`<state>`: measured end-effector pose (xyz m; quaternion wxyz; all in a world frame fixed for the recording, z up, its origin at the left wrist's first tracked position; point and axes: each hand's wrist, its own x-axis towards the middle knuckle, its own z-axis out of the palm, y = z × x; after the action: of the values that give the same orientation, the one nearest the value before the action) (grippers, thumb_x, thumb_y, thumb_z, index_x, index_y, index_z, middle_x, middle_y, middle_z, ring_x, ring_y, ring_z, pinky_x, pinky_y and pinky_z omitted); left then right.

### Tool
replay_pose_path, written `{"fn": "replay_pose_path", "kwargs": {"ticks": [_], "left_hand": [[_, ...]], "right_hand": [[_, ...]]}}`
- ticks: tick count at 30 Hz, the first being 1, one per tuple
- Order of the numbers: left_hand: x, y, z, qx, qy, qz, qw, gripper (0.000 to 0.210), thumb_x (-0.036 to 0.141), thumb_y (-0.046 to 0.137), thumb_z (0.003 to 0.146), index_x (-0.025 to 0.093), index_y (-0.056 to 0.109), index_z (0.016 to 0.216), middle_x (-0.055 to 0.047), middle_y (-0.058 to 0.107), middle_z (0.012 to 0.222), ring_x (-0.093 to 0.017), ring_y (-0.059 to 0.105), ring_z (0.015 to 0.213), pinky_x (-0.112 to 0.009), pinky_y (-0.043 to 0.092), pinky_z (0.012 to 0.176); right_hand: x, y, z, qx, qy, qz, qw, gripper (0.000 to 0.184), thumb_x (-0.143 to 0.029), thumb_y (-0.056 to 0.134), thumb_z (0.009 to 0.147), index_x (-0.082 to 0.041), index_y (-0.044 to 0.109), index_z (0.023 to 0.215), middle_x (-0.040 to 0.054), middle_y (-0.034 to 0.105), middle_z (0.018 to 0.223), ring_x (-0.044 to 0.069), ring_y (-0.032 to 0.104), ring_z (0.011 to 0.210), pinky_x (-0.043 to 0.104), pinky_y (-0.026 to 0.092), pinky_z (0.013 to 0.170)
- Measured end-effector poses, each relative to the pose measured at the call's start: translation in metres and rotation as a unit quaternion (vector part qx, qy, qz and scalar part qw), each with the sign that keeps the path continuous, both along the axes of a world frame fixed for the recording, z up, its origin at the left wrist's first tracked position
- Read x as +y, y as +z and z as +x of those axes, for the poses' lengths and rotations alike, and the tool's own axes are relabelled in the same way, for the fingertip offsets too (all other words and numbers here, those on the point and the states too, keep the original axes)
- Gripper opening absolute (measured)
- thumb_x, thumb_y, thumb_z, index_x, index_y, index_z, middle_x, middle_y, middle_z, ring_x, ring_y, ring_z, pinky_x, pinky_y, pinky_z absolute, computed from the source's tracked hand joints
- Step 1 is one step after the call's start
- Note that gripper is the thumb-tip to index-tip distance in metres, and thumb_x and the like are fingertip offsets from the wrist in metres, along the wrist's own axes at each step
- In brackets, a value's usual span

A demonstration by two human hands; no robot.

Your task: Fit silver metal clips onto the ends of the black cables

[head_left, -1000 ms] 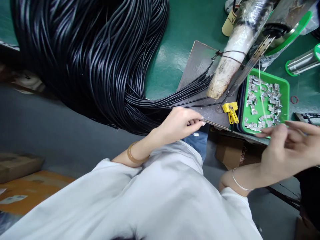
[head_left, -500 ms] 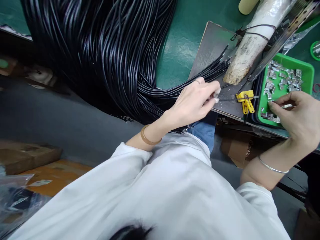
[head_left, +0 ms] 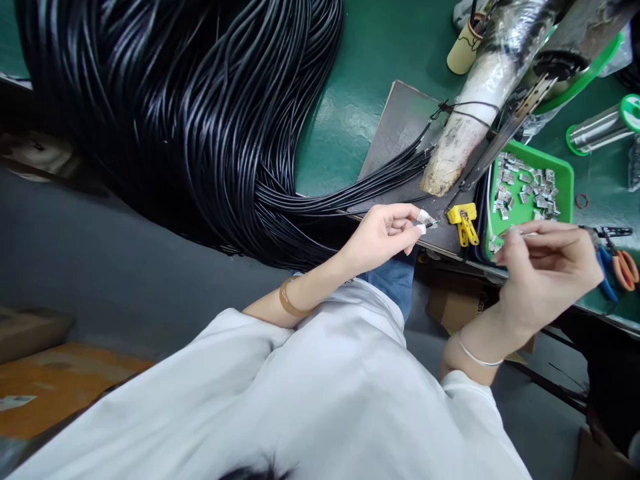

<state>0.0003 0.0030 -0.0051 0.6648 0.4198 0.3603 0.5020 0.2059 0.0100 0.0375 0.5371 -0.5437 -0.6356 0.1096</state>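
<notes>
My left hand, its thumb and forefinger tips wrapped in white, pinches a black cable whose thin stripped end pokes out to the right. Behind that hand a bunch of black cables runs from a large black cable bundle. My right hand is closed in a pinch in front of a green tray of small metal connectors. What sits between its fingertips is too small to make out. Between the two hands lies a yellow clamp.
A plastic-wrapped white tube slants over a dark board. Solder-like wire spool, orange-handled pliers and a red ring lie at right. A cream cup stands farther back. The table's front edge runs below the tray.
My right hand has come out of the green tray toward me, still pinched. The cable end now shows at my left fingertips. The whole view has shifted, revealing more on the right.
</notes>
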Motion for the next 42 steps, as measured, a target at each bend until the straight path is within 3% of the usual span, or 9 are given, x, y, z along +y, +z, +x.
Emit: {"fn": "replay_pose_path", "kwargs": {"ticks": [3,8,13,20,24,30,36,39,42], "left_hand": [[0.0,0.001,-0.001,-0.013,-0.011,0.001,1.0,0.011,0.02,0.065,0.084,0.01,0.064,0.09,0.005,0.055,0.055,-0.003,0.051,0.05,-0.015,0.041,0.055],[0.0,0.007,0.002,-0.012,-0.017,-0.024,0.999,0.016,0.024,0.071,0.081,0.01,0.066,0.087,0.004,0.057,0.058,-0.002,0.052,0.051,-0.013,0.042,0.053],[-0.001,0.006,0.004,0.006,-0.015,-0.021,1.0,0.022,0.025,0.082,0.072,0.01,0.071,0.084,0.001,0.063,0.064,-0.004,0.055,0.054,-0.014,0.043,0.053],[-0.002,0.011,0.001,0.048,-0.043,0.024,0.998,0.023,0.032,0.078,0.078,0.01,0.074,0.08,0.001,0.062,0.058,-0.005,0.053,0.053,-0.016,0.042,0.052],[-0.003,0.013,-0.002,0.125,-0.053,0.1,0.986,0.026,0.034,0.07,0.087,0.01,0.073,0.079,0.0,0.063,0.059,-0.006,0.052,0.053,-0.018,0.041,0.052],[-0.007,0.009,0.002,0.271,0.046,0.289,0.917,0.018,0.024,0.06,0.093,0.014,0.075,0.087,-0.007,0.077,0.088,-0.013,0.069,0.079,-0.022,0.049,0.075],[-0.008,0.013,0.005,0.082,-0.074,0.059,0.992,0.031,0.037,0.064,0.091,0.012,0.064,0.071,-0.001,0.066,0.061,-0.004,0.047,0.047,-0.018,0.036,0.05],[-0.004,0.015,0.002,-0.001,-0.093,-0.051,0.994,0.033,0.043,0.072,0.084,0.012,0.063,0.08,-0.001,0.066,0.059,-0.001,0.035,0.037,-0.018,0.023,0.039],[-0.001,0.015,-0.001,-0.017,-0.073,-0.08,0.994,0.036,0.044,0.076,0.079,0.012,0.063,0.087,0.001,0.065,0.056,0.0,0.031,0.035,-0.018,0.018,0.038]], "right_hand": [[-0.017,-0.002,-0.03,0.086,0.022,-0.03,0.996,0.022,-0.016,0.077,0.076,-0.018,0.055,0.072,0.001,0.066,0.082,0.011,0.065,0.058,0.026,0.057,0.051],[-0.023,-0.018,-0.047,0.046,0.021,-0.017,0.999,0.006,-0.017,0.074,0.081,-0.019,0.068,0.083,0.0033,0.071,0.093,0.017,0.072,0.086,0.033,0.063,0.071],[-0.02,-0.025,-0.045,0.091,0.105,-0.089,0.986,0.006,-0.017,0.07,0.084,-0.022,0.073,0.088,0.003,0.073,0.098,0.014,0.07,0.09,0.027,0.061,0.071],[-0.02,-0.026,-0.042,0.116,0.138,-0.103,0.978,0.011,-0.015,0.072,0.082,-0.024,0.074,0.087,0.0018,0.073,0.097,0.014,0.07,0.093,0.025,0.06,0.071],[-0.02,-0.024,-0.037,0.109,0.155,-0.109,0.976,0.01,-0.015,0.073,0.081,-0.024,0.074,0.086,0.0017,0.073,0.096,0.014,0.07,0.089,0.026,0.06,0.07],[-0.024,-0.02,-0.038,0.036,0.107,-0.092,0.989,0.004,-0.018,0.071,0.082,-0.021,0.072,0.084,0.0042,0.073,0.101,0.018,0.071,0.092,0.036,0.061,0.08],[-0.028,-0.024,-0.046,0.011,0.073,-0.023,0.997,0.006,-0.016,0.072,0.081,-0.022,0.071,0.083,0.0027,0.073,0.097,0.018,0.071,0.093,0.039,0.062,0.084],[-0.028,-0.026,-0.046,-0.022,0.055,-0.018,0.998,0.005,-0.019,0.071,0.084,-0.022,0.071,0.086,0.002,0.074,0.096,0.017,0.071,0.092,0.038,0.062,0.082],[-0.027,-0.026,-0.042,-0.018,0.04,-0.005,0.999,0.008,-0.019,0.064,0.089,-0.022,0.07,0.093,0.003,0.075,0.097,0.018,0.072,0.094,0.039,0.061,0.082]]}}
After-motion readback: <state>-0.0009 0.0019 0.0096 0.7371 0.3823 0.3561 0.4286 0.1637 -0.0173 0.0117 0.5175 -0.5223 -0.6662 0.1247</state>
